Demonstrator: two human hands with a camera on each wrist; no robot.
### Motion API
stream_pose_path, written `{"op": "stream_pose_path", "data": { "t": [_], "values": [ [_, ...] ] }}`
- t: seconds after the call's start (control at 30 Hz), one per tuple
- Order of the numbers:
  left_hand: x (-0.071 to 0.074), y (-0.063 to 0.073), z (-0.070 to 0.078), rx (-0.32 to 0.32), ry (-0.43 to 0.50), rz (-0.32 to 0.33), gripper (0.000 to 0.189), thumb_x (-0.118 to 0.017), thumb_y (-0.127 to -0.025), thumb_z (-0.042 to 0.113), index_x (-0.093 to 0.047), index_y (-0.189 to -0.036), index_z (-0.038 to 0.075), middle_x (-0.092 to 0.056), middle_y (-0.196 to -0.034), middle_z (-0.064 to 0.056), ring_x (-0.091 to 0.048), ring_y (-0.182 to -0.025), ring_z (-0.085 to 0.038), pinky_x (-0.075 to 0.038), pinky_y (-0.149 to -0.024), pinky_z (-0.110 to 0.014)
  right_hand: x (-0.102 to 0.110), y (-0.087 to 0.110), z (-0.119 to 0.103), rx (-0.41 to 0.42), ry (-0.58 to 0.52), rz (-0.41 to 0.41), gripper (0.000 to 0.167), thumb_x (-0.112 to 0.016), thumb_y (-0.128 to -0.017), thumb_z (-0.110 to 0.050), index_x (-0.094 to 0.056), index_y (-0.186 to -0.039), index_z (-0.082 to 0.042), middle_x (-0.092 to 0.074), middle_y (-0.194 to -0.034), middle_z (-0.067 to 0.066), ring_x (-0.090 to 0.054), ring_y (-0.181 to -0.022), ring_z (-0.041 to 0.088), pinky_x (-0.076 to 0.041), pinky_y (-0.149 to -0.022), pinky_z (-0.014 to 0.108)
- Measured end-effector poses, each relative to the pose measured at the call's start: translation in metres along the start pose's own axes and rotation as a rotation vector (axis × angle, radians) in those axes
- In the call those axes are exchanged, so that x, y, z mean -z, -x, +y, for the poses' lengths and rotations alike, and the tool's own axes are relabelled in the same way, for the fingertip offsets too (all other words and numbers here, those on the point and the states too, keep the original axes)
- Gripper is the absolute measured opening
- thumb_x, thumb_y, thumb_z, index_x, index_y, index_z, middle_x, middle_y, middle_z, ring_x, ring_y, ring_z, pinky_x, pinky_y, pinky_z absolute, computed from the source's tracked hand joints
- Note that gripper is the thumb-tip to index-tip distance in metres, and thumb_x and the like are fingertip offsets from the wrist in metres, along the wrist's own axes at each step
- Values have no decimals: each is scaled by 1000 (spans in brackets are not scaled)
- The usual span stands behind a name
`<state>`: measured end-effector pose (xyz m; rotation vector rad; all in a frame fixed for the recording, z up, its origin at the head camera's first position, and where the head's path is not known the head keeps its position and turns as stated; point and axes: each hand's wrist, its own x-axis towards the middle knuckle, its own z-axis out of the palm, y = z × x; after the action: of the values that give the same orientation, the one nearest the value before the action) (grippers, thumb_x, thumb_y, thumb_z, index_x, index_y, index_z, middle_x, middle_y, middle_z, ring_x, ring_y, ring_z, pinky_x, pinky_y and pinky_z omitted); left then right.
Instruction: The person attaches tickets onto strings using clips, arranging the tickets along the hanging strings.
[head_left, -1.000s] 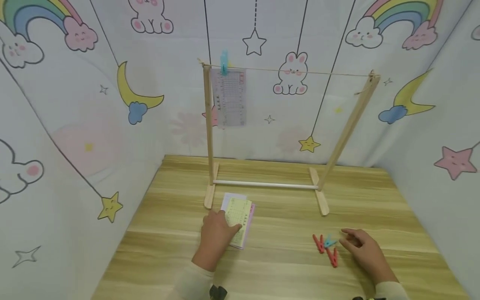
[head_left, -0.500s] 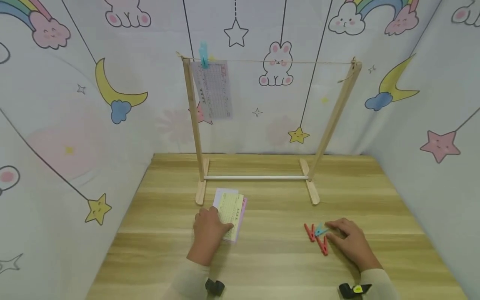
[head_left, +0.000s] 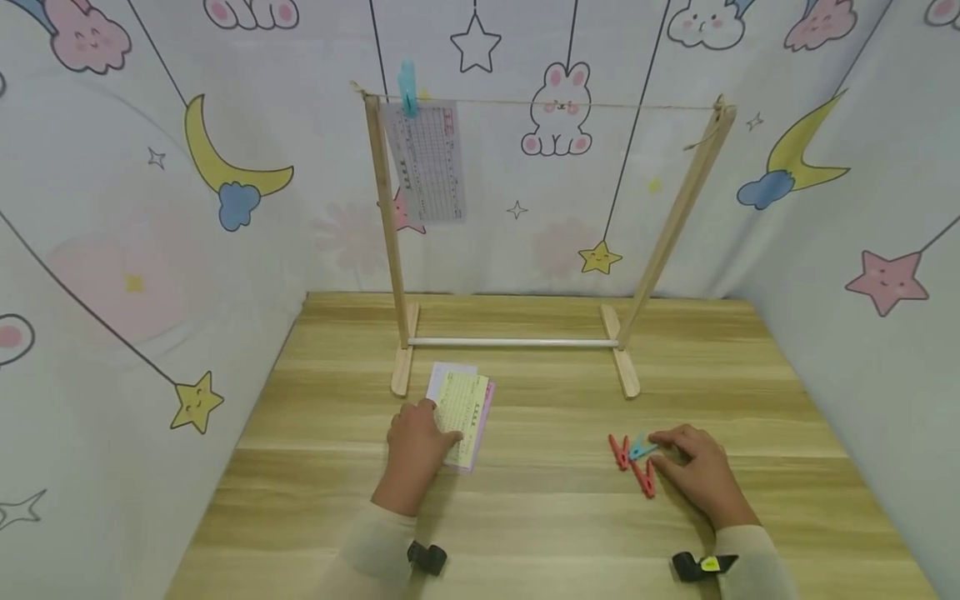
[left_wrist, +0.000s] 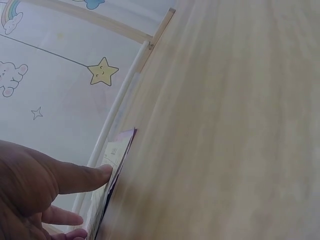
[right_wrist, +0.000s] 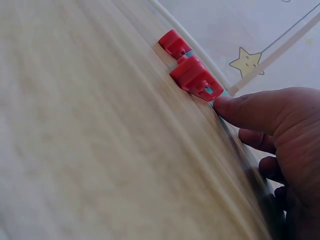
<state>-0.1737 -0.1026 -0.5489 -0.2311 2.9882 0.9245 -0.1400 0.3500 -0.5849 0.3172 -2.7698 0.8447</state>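
Note:
In the head view my left hand (head_left: pixel 415 446) rests on the left side of a small stack of printed slips, a yellow slip (head_left: pixel 467 408) on top with white and pink edges showing beneath. Its straight thumb (left_wrist: pixel 82 178) presses the yellow slip's face in the left wrist view. On the right, my right hand (head_left: pixel 701 471) pinches the handle end of a light-blue clothespin (head_left: pixel 640 448) between thumb and index finger. Two red clothespins (head_left: pixel 619 452) (right_wrist: pixel 197 77) lie against it; the blue one is mostly hidden behind them in the right wrist view.
Behind stands a wooden rack (head_left: pixel 393 233) with a string (head_left: pixel 510 103) across its top and a white bar (head_left: pixel 517 342) low down. A blue clothespin (head_left: pixel 407 92) holds a printed sheet (head_left: pixel 431 167) at the string's left end. Cartoon-printed curtains (head_left: pixel 517 258) enclose the table (head_left: pixel 540 500).
My right hand has moved left to the light-blue clothespin, its thumb and index finger closing around the handle end. My left hand stays on the slips. The head view has shifted.

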Motion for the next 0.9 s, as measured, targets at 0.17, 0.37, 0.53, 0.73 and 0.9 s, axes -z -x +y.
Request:
{"op": "stream_pose_path", "data": {
  "t": [0.17,0.37,0.53,0.73,0.9],
  "values": [
    [5,-1,1,21,-2,0,76,-95,-73,27,-60,-131,-7,-55,-107,-19,-52,-93,-33,-42,-81,-49,-2,-2,0,13,19,9,47,-87,-85,-18,-72,-129,-13,-65,-95,-5,-56,-93,21,-39,-81,46],
    [8,-2,-3,24,8,-45,62,-91,-78,23,-62,-123,-9,-60,-97,-16,-57,-86,-31,-46,-76,-49,-2,-3,-2,6,20,1,36,-86,-85,-17,-77,-119,-15,-69,-98,-3,-57,-94,23,-34,-78,44],
    [9,-2,-6,27,71,-75,62,-87,-81,20,-59,-126,-12,-66,-104,-22,-65,-92,-36,-50,-81,-55,-2,-2,-4,-31,10,-18,31,-86,-86,-18,-78,-115,-17,-71,-103,0,-58,-98,25,-33,-80,44],
    [8,-3,-7,41,72,-79,48,-87,-82,22,-64,-114,-6,-66,-103,-18,-65,-90,-32,-51,-79,-52,-1,-3,-5,-43,-1,-21,31,-85,-86,-18,-77,-116,-15,-71,-103,0,-58,-99,26,-33,-81,45],
    [8,-4,-6,33,18,-54,51,-90,-79,24,-65,-114,-4,-62,-104,-18,-60,-92,-34,-49,-79,-52,0,-4,-7,-36,3,-18,31,-85,-86,-18,-77,-116,-14,-70,-100,-1,-58,-98,26,-34,-81,46]
  ]
}}
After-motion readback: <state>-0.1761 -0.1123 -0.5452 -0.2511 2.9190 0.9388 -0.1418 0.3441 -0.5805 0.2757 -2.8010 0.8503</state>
